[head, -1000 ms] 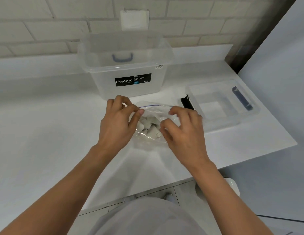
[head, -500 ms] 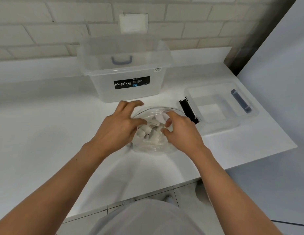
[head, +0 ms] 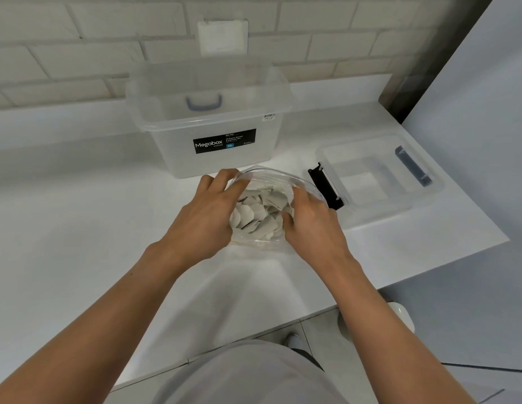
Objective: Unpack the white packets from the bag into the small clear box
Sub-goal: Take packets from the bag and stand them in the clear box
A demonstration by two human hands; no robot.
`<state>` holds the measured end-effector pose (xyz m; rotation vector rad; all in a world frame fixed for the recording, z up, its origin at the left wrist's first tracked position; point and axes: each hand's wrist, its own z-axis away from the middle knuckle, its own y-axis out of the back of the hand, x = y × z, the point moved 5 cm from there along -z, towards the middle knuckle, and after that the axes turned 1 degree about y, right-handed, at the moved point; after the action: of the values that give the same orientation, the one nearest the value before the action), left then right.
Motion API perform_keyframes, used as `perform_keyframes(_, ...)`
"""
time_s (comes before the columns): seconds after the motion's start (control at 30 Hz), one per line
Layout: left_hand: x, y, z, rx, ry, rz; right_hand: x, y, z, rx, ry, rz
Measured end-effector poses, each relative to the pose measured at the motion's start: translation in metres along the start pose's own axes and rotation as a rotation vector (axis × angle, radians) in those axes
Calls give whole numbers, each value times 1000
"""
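Head view: left hand [head: 205, 218] and right hand [head: 313, 228] each hold a clenched grip on the bag [head: 280, 177] rim. Slack film may slip, spilling white packets [head: 259, 212] short of the small clear box [head: 376, 212] at 2 o'clock.

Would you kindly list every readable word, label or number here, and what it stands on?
"Megabox": white on the black label on the large clear box.
"STORAGE": small, under it on the same label.
"12L": blue patch on that label.
Label's other fine print: too blurred to read.
Print on the barcode sticker on the box rim: too small.
No text shows on the bag or white packets.
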<state>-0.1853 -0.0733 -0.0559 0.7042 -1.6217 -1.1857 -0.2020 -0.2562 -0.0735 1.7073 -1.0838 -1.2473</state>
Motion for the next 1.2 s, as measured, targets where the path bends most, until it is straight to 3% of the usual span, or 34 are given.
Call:
perform_keyframes(0.17,-2,-3,-2,-51,-5,186,-3,-9,-9,-52,28,124)
perform_keyframes(0.33,1,-7,-6,-68,-41,218,-4,-34,-25,-122,6,283)
perform_keyframes(0.73,1,-11,-14,-27,-25,326,4,-46,-31,-71,-16,310)
perform_keyframes(0.93,-9,-13,-10,13,20,250,-3,-45,-18,-84,45,146)
perform_keyframes(1.07,-14,-14,-10,34,43,210,-9,-53,-1,-321,112,-19)
perform_keyframes(1.2,-15,-12,-7,40,41,202,-8,-47,-15,-197,-7,-171)
